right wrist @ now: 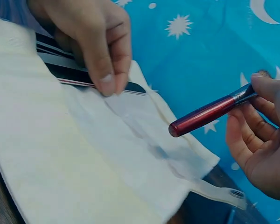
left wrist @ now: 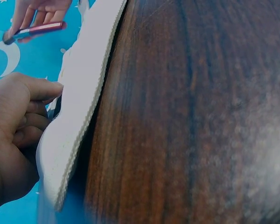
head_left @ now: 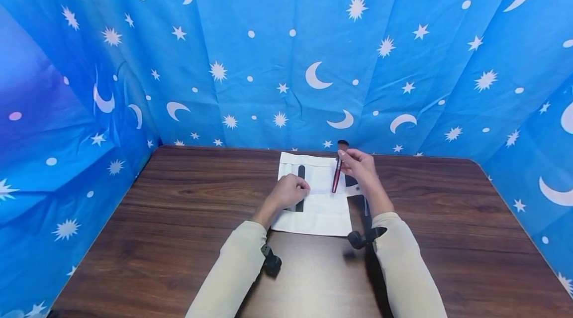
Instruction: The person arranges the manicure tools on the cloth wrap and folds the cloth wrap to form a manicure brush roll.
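A white fabric brush pouch (head_left: 326, 214) lies spread flat on the table, with dark, flat, striped tools (right wrist: 67, 70) in its pockets at the left. My left hand (head_left: 286, 192) is over that side, thumb and finger pinching the pocket's edge beside the tools. Above the pouch's right part, my right hand (head_left: 363, 171) holds a makeup brush (right wrist: 203, 115) near its bristle end. The brush has a dark red handle, a metal collar and dark bristles; its handle end slants down toward the pouch without any clear contact.
A strap with a snap (right wrist: 235, 192) sticks out from the pouch's right side, near a dark item (head_left: 351, 181) partly hidden by the right hand. The brown wooden table (head_left: 201, 193) reaches back to a blue curtain (head_left: 268, 59) with moons and stars.
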`<state>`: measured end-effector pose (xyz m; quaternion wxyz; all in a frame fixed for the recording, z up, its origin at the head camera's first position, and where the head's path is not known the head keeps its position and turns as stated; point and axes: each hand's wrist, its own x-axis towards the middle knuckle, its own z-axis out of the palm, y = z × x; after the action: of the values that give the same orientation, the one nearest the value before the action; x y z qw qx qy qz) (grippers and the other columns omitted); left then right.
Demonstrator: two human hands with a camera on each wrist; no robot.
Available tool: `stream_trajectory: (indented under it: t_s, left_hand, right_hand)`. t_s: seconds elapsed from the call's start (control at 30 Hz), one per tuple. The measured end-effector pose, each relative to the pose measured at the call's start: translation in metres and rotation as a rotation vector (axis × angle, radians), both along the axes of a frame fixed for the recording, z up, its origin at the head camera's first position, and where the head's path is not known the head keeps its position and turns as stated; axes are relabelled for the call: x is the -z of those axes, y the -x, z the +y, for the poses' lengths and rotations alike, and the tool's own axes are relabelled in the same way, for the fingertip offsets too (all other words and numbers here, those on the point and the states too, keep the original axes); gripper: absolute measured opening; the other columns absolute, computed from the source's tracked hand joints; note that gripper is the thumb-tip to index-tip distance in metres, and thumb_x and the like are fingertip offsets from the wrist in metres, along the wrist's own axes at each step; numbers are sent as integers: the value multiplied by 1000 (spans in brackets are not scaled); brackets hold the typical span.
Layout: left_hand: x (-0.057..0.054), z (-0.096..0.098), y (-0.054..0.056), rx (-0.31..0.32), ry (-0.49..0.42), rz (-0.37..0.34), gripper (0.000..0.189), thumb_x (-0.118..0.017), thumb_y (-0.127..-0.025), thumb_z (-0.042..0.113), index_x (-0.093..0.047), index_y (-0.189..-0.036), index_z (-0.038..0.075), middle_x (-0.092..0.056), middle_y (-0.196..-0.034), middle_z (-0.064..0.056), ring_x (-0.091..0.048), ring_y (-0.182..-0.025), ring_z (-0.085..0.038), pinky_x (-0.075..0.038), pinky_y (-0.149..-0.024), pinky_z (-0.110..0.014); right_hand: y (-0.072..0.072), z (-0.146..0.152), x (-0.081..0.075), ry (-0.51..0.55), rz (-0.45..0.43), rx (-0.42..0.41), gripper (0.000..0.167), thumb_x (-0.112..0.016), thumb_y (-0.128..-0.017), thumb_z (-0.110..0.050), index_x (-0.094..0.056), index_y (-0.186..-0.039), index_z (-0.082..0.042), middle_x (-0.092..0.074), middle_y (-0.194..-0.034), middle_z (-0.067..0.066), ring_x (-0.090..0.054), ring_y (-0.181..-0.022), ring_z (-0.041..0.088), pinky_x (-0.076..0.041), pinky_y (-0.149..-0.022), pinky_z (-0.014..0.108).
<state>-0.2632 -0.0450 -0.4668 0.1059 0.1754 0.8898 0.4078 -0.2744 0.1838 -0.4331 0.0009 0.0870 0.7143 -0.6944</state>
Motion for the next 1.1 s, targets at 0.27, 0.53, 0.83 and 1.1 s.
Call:
stream_trajectory:
  t_s: [0.27,0.53,0.83,1.1]
  left_hand:
    - [1,1,1,18,6,23,12,-68,-98,5,-80,-94,4,-63,-72,5,-53,-65,-9,-41,-61,-23]
    - [3,0,4,19,-11,46,13,-68,-97,3,-80,-93,2,-59,-68,7,-50,-61,-8,-39,-58,-22]
    - [5,-1,6,23,-27,42,13,-67,-97,3,-80,-92,2,-59,-69,7,-50,-62,-6,-39,-58,-20]
    - [4,-1,5,26,-24,39,13,-67,-96,2,-80,-93,1,-54,-63,9,-48,-59,-6,-37,-56,-20]
  right_hand:
    - [7,-19,9,109,1,55,31,-64,-107,-24,-62,-125,2,-57,-108,3,-61,-91,11,-56,-84,22]
    - [13,-34,21,315,38,110,14,-63,-108,-22,-65,-102,-10,-64,-93,-3,-63,-83,10,-56,-78,23]
    - [17,-38,30,321,10,97,11,-63,-108,-17,-64,-107,-6,-64,-91,-3,-61,-80,8,-55,-77,22]
    - [23,-41,33,197,-37,76,25,-67,-105,-16,-64,-117,5,-65,-83,-6,-64,-73,5,-54,-72,19]
